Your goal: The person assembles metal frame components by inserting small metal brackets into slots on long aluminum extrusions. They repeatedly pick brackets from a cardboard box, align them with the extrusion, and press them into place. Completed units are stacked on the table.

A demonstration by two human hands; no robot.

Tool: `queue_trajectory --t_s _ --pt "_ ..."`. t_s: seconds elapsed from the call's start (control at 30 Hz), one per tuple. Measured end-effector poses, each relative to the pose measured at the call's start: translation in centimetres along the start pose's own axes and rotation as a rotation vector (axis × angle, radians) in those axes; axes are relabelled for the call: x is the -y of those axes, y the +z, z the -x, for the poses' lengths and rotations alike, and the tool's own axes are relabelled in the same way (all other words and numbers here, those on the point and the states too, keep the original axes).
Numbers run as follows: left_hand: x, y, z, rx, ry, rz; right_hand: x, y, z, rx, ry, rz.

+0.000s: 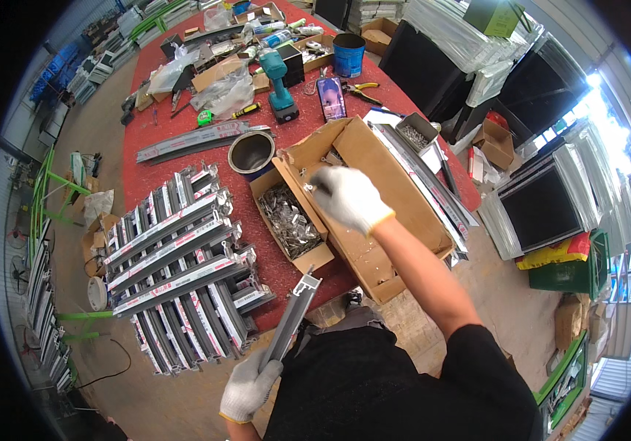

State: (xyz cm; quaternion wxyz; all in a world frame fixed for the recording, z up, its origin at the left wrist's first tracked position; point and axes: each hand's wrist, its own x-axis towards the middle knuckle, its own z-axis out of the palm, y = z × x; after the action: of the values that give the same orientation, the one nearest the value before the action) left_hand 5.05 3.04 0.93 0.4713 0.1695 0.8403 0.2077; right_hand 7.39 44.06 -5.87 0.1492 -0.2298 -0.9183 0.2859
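Observation:
My left hand (251, 389), in a white knit glove, is closed around the lower end of a grey metal profile (290, 320). The profile slants up and to the right, its hollow cut end facing away from me. My right hand (348, 198), gloved too, is over the near-left wall of a large cardboard box (385, 173). Its fingers are pinched together; a small pale bit shows at their tips, too small to name. Left of that wall sits a smaller cardboard box (313, 259) filled with small metal fittings (286, 220).
Stacked profiles (176, 275) lie crosswise on the red table (183, 136) at left. Behind stand a round metal tin (251, 153), a teal cordless drill (279, 84), a propped phone (332, 99) and a blue can (348, 55). Long profiles (426, 184) line the right edge.

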Motion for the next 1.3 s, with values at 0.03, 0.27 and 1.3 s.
queue_trajectory --t_s 0.03,0.27,1.3 --pt "0.2 0.3 0.1 -0.033 0.008 0.054 -1.8 1.1 -1.9 0.057 0.053 0.041" --pt "3.5 3.1 0.0 -0.156 0.115 0.297 -7.7 10.7 -6.5 0.136 0.122 0.089" --pt "4.0 3.8 0.1 -0.207 0.012 0.220 -10.9 9.9 -0.5 -0.027 0.266 0.096"
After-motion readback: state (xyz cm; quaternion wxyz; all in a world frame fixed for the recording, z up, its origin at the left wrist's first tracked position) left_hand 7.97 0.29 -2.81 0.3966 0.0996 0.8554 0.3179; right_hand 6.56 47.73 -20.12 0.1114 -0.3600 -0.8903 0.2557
